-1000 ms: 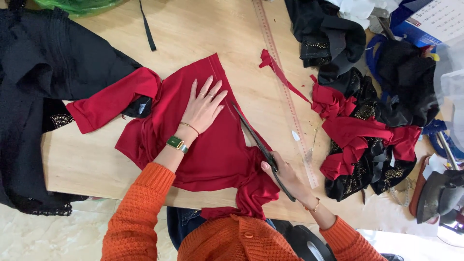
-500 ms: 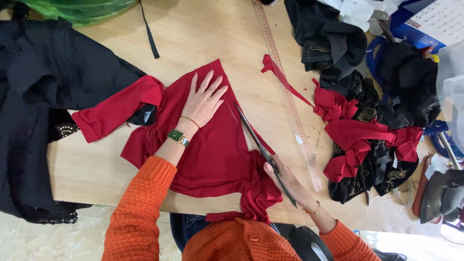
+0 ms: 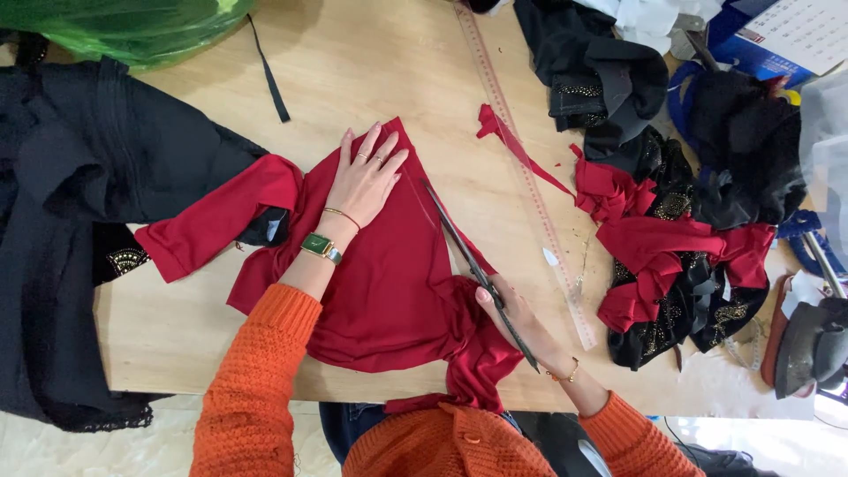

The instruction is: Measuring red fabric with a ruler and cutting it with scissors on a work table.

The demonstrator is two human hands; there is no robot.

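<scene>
On the pale wooden tabletop [image 3: 371, 62] lies a piece of deep red stretch fabric [image 3: 389, 274], spread flat with one sleeve-like strip reaching out to the left over a black garment [image 3: 106, 168]. The left hand [image 3: 367, 181] rests palm down on the upper part of the red fabric, fingers [image 3: 375, 146] straight and fanned a little apart, pressing the cloth flat; rings show on two fingers, a thin bracelet and a green-faced wristwatch [image 3: 320, 246] sit at the wrist. The right hand [image 3: 512, 318] is closed around the handles of a pair of long dark metal scissors [image 3: 473, 265], fingers curled tight on the grip so the handles are hidden. The blades point up and to the left along the right edge of the red fabric, the tip lying just right of the left hand's fingertips; the blades appear nearly together, though how far they part I cannot tell. Both arms wear orange knitted sleeves.

Just right of the scissors a long clear plastic ruler [image 3: 530, 177] runs diagonally up the table, with a narrow red fabric offcut [image 3: 512, 146] lying across it. Further right sits a heap of red and black sequinned cloth pieces [image 3: 671, 256]. A green plastic bag [image 3: 124, 26] lies at the top left corner, and a dark clothes iron [image 3: 817, 340] stands at the right edge.
</scene>
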